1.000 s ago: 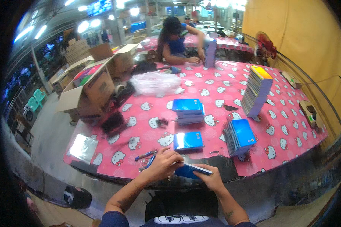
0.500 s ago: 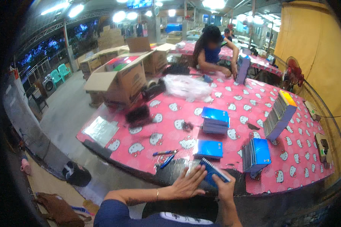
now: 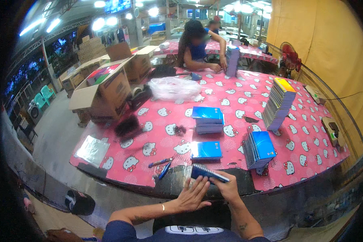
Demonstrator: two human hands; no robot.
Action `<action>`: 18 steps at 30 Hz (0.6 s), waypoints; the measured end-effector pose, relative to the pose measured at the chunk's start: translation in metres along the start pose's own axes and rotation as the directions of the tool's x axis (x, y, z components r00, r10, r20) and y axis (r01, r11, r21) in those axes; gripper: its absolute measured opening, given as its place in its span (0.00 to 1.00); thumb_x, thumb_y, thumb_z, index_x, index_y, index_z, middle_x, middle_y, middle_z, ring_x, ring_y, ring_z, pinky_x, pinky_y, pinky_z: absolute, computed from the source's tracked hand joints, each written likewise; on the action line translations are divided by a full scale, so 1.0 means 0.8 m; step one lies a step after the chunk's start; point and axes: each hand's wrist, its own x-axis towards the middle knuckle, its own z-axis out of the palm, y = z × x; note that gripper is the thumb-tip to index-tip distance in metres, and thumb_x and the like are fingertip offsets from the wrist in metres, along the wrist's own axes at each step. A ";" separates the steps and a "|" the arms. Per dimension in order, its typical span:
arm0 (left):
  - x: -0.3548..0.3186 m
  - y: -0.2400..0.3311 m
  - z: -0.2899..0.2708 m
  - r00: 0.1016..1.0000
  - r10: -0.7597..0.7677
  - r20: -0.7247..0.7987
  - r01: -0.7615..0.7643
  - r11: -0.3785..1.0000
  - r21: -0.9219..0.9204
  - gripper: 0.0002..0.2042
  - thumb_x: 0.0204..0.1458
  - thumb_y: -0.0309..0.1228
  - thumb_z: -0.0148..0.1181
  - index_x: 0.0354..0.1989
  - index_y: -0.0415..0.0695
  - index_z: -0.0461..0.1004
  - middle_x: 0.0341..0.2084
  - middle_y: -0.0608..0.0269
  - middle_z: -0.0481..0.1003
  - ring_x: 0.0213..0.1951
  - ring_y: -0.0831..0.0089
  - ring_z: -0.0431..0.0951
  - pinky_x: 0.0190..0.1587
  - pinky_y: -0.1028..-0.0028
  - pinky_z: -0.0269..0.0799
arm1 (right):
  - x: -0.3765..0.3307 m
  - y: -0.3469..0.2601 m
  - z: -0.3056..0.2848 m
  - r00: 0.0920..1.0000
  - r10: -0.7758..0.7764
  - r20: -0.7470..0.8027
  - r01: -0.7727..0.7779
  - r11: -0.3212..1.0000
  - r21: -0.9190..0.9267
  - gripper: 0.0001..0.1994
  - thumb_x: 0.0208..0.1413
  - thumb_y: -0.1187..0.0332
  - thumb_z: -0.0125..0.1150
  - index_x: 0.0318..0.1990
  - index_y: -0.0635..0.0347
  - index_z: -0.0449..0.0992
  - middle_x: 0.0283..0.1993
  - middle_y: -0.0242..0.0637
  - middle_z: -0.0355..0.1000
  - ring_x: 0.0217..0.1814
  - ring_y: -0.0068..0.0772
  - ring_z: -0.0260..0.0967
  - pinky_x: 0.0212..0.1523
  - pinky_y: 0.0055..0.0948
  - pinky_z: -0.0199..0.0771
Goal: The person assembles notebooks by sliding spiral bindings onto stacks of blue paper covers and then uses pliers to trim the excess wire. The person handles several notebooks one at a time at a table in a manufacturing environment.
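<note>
A blue spiral notebook (image 3: 207, 172) is held at the near edge of the table, tilted on its side. My right hand (image 3: 226, 188) grips it from below at its right end. My left hand (image 3: 192, 196) lies flat against its near side with fingers spread. Just beyond lies a single blue notebook (image 3: 206, 150) flat on the pink patterned tablecloth (image 3: 230, 101). A leaning stack of blue notebooks (image 3: 259, 149) stands to the right of my hands. Blue pliers (image 3: 161, 165) lie to the left.
Another stack of blue notebooks (image 3: 208, 119) sits mid-table, and a tall stack (image 3: 279, 103) at the right. A clear plastic bag (image 3: 174, 88) and open cardboard boxes (image 3: 111, 84) are at the left. A person (image 3: 197, 46) works at the far side.
The camera view has swung and steadied. The notebook has stayed in my hands at the table's edge, and my left hand now presses flat against it.
</note>
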 end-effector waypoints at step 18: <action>0.079 -0.057 -0.036 0.978 -0.059 0.199 0.038 0.993 0.108 0.28 0.60 0.51 0.56 0.60 0.44 0.67 0.61 0.49 0.66 0.66 0.54 0.63 0.71 0.45 0.42 | 0.000 0.066 -0.025 0.978 0.016 0.206 0.036 0.968 -0.249 0.16 0.56 0.72 0.70 0.52 0.63 0.81 0.44 0.37 0.83 0.44 0.20 0.76 0.46 0.26 0.76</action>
